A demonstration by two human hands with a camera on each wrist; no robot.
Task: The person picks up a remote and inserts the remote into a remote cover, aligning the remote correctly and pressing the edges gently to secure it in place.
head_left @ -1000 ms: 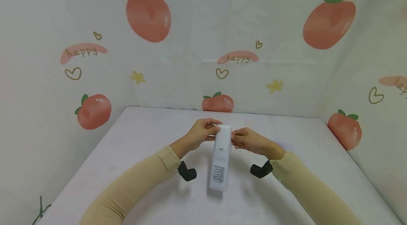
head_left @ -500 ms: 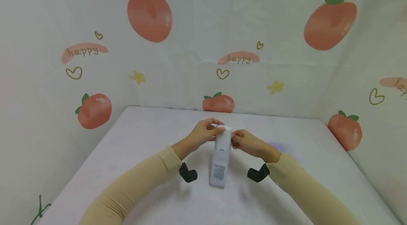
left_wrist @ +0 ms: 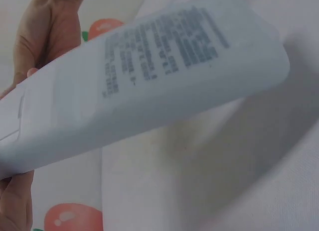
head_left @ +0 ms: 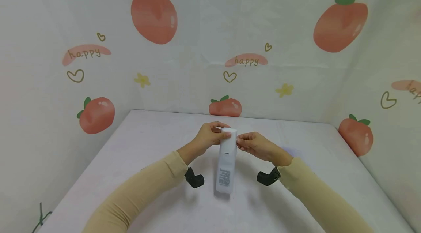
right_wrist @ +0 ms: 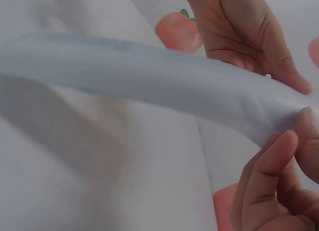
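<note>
A long white remote control (head_left: 226,160) in a translucent cover stands up off the table, its back toward me. Grey printed text shows through the cover in the left wrist view. My left hand (head_left: 209,136) grips the upper end from the left, its thumb lying on the back. On the right edge of that same end, my right hand (head_left: 258,146) pinches with thumb and curled fingers. Close up, the right fingertips (right_wrist: 285,144) press at the side of the cover, where it looks creased. What lies under them is hidden.
A white-covered table (head_left: 148,141) extends around the hands. Behind it hangs a white curtain (head_left: 197,64) printed with red fruit, hearts and "happy". A black wrist camera (head_left: 194,179) sits below the left wrist, another black camera (head_left: 268,177) below the right.
The remote control's lower end swung away a little, then back, and the whole remote now sits slightly further left. My right hand shifted left with it. Both hands have kept their hold.
</note>
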